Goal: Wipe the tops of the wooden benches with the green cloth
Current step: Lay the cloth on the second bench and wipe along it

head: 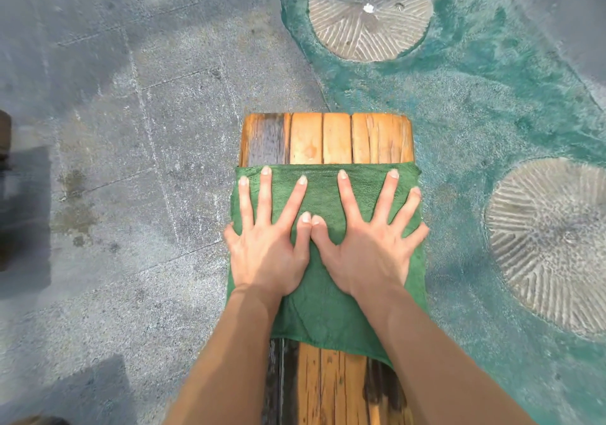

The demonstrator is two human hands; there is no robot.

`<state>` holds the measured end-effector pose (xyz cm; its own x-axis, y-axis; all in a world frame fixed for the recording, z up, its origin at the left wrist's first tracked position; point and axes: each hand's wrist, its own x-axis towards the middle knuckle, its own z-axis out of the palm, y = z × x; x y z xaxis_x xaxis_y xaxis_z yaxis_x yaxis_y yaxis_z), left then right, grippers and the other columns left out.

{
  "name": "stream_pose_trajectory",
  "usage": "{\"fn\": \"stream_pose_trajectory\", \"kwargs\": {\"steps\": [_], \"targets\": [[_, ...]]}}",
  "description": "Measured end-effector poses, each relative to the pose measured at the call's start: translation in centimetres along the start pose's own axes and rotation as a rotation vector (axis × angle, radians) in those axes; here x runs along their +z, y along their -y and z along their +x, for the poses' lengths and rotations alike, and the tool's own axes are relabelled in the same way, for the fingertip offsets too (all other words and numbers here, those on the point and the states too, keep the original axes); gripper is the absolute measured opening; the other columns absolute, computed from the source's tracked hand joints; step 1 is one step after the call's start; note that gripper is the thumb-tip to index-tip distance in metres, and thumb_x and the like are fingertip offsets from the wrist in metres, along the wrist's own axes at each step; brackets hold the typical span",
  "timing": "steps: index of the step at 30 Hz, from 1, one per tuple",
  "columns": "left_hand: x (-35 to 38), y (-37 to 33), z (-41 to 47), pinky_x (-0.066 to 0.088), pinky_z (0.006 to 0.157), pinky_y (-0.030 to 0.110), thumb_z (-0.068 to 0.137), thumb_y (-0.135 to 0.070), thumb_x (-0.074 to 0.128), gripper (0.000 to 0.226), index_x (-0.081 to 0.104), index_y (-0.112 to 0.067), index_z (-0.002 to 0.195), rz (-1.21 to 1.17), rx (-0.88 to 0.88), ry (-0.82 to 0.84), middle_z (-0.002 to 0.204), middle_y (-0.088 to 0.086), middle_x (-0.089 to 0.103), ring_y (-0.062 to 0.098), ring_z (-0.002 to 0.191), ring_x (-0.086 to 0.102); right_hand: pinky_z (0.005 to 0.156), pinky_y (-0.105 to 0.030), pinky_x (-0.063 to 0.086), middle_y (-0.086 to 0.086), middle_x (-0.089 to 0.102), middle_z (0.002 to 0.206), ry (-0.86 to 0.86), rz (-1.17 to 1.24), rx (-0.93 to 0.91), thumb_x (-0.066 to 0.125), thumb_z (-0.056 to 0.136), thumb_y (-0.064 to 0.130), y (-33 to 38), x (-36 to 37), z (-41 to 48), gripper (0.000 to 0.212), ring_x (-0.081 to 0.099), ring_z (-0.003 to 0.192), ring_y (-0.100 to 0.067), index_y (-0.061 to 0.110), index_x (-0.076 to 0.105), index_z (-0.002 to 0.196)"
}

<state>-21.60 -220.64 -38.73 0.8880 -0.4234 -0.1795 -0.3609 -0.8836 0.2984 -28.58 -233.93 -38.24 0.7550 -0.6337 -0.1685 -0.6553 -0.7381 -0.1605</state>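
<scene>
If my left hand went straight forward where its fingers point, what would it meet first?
Nothing stands in its way: beyond the green cloth the left hand would slide over bare bench slats, then probably off the bench end.

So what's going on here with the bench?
A person presses both hands flat, fingers spread, on a green cloth laid across the wooden bench: left hand and right hand side by side, thumbs touching. The cloth spans the bench's width near its far end. A short strip of slats beyond it is uncovered.
</scene>
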Motion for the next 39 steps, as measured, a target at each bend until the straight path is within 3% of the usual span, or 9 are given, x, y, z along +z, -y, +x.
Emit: {"fn": "stream_pose_trajectory", "kwargs": {"steps": [20,31,39], "targets": [[-0.6,-0.7,4.6,0.03,0.109,0.073,0.104,-0.061,0.02,0.057,0.0,-0.065,0.157,0.03,0.015,0.003,0.176,-0.01,-0.013,0.025,0.161,-0.02,0.106,-0.079,0.021,-0.016,-0.002,0.176,-0.024,0.011,0.029,0.025,0.089,0.087,0.9,-0.2,4.2,0.079,0.004,0.156,-0.053,0.059,0.008,0.161],[-1.5,-1.0,9.1,0.038,0.104,0.069,0.102,-0.064,0.025,0.06,0.002,-0.064,0.157,0.086,0.052,-0.01,0.177,-0.007,-0.004,0.029,0.163,-0.009,0.107,-0.077,0.019,-0.016,0.001,0.176,-0.05,0.018,0.06,0.027,0.088,0.088,1.6,-0.4,8.0,0.08,0.007,0.155,-0.054,0.06,0.009,0.161],[-1.8,-1.2,12.5,0.032,0.109,0.069,0.101,-0.065,0.016,0.058,0.001,-0.063,0.157,0.075,0.058,0.016,0.177,-0.006,0.001,0.028,0.162,-0.009,0.112,-0.075,0.013,-0.012,-0.01,0.176,0.014,-0.002,0.087,0.02,0.083,0.091,2.3,-1.1,11.4,0.082,-0.01,0.157,-0.048,0.063,-0.004,0.158]]}}
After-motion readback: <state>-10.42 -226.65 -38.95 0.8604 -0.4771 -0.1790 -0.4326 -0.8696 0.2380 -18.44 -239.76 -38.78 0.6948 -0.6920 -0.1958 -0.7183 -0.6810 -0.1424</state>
